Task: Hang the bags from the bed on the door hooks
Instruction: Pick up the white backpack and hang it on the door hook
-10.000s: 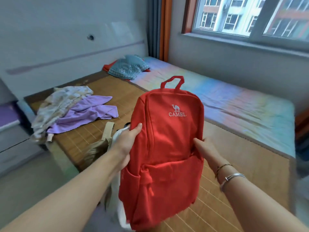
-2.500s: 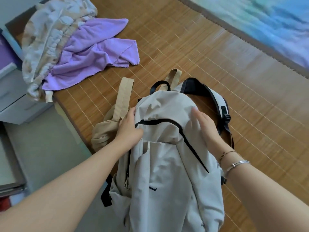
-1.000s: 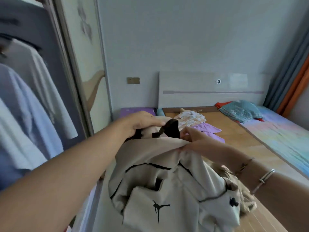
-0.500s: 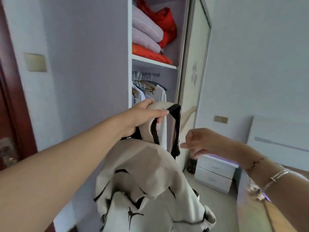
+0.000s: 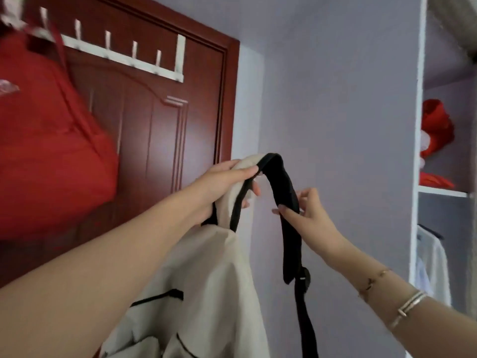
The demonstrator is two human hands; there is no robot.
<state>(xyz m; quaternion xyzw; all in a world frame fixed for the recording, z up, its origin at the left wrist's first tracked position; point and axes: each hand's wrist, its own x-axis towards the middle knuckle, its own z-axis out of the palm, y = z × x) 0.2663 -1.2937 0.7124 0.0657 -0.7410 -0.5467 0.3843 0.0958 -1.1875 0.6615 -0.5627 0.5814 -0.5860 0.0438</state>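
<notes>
Beige backpack (image 5: pixel 206 280) now raised beside door (image 5: pixel 154 125), left hand (image 5: pixel 222 184) gripping strap (image 5: pixel 286 202).

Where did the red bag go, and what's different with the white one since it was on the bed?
The red bag now hangs on the door hooks. The white bag was lifted off the bed and carried to the door. The left hand still grips its top; the right hand now pinches the black strap.

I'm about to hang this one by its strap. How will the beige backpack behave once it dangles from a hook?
Probably floppy: the beige backpack sags in folds below the left hand. It looks fairly light, lifted by one strap. The black strap, pinched by the right hand, bends limply, so it may need spreading over a hook.
</notes>
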